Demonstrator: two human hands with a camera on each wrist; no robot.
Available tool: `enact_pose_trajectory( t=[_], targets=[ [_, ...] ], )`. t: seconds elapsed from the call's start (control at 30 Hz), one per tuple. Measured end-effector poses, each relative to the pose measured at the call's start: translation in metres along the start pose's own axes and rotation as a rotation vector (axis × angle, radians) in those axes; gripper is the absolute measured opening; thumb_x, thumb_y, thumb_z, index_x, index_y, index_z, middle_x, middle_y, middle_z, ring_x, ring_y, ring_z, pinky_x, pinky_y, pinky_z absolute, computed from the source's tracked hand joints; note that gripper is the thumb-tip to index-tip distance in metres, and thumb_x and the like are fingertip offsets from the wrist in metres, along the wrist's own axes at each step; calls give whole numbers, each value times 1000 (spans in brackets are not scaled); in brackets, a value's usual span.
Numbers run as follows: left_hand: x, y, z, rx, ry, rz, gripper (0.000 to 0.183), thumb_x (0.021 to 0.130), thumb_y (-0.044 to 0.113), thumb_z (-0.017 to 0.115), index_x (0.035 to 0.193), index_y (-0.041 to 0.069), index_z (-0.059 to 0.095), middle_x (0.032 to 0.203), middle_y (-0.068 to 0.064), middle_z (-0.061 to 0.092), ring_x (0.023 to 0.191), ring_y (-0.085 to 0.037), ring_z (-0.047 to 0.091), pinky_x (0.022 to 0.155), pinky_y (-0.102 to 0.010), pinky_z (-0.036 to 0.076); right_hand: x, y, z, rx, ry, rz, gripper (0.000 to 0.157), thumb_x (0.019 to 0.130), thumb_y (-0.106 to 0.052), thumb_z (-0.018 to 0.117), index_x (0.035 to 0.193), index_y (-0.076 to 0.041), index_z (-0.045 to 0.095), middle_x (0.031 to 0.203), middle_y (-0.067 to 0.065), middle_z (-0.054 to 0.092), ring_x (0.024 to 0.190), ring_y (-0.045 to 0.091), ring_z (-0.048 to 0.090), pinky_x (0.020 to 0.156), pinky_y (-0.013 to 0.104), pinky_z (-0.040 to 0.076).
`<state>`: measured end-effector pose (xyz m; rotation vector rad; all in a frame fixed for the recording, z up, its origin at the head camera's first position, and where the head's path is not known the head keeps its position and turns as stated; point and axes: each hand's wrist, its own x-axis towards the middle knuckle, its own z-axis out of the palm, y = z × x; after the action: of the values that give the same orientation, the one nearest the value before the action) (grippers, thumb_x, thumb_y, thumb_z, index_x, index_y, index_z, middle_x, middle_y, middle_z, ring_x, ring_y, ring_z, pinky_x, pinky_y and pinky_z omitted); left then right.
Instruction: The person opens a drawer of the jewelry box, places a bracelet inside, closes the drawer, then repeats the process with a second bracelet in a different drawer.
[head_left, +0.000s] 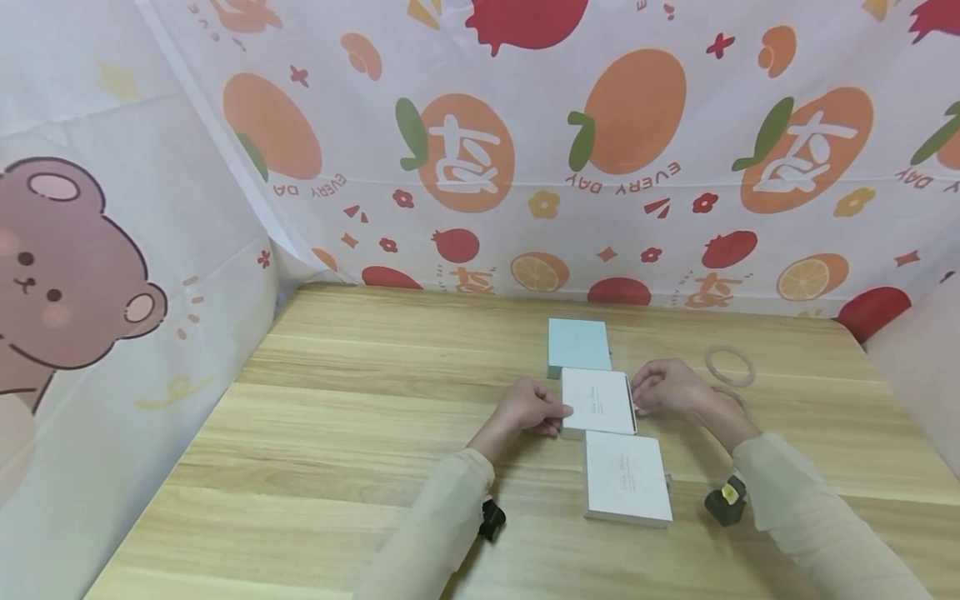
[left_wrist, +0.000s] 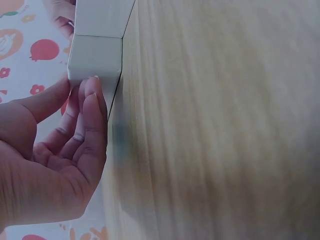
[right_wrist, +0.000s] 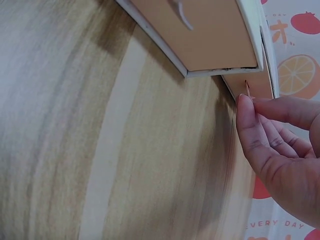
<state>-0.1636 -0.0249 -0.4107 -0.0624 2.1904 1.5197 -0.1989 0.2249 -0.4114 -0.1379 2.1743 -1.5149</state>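
Observation:
A white drawer-style box (head_left: 596, 400) with small print lies on the table between both hands. My left hand (head_left: 531, 407) grips its left end, thumb and fingertips against the box in the left wrist view. At the opposite end, my right hand (head_left: 667, 387) pinches a thin ribbon pull (right_wrist: 248, 89) on the brownish drawer front, seen in the right wrist view. A dark gap shows along that right edge in the head view. A second white box (head_left: 626, 479) lies just nearer, its own ribbon tab (right_wrist: 185, 17) hanging free. Behind the middle box is a light blue box (head_left: 579, 343).
Two pale rings lie right of the boxes; the farther ring (head_left: 733, 384) is whole in view, the other partly behind the right forearm. A fruit-print cloth (head_left: 525, 233) hangs along the back edge of the wooden table (head_left: 337, 400). Both wrists carry dark camera mounts (head_left: 726, 502).

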Motion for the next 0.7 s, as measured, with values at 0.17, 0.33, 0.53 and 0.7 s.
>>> enact_pose_trajectory(
  t=[0.17,0.33,0.53,0.7],
  targets=[
    [0,-2,1,-8,6,22,19,79,10,71,66,-2,65,61,-10,64,49,-13,59,53,-27,54,-1,-1,0,6,11,-1,23,75,16,56,98,18,49,75,11,62,68,20,63,68,37,55],
    [0,-2,2,-20,15,30,17,78,9,72,67,-3,65,60,-10,64,49,-13,59,52,-26,54,0,-1,0,13,14,-5,23,75,16,56,97,18,49,74,11,62,67,19,63,67,37,56],
    [0,-1,1,-32,21,20,17,78,8,72,67,-3,65,60,-10,64,49,-13,59,51,-26,54,0,-2,0,7,6,-16,23,74,17,55,96,18,49,74,11,62,66,18,62,65,34,56],
    [1,-2,1,-34,27,25,17,78,7,72,66,-3,64,60,-10,64,49,-14,59,52,-26,54,0,-2,1,-19,21,-22,22,75,16,57,95,18,50,73,10,63,66,18,62,65,34,56]
  ],
)
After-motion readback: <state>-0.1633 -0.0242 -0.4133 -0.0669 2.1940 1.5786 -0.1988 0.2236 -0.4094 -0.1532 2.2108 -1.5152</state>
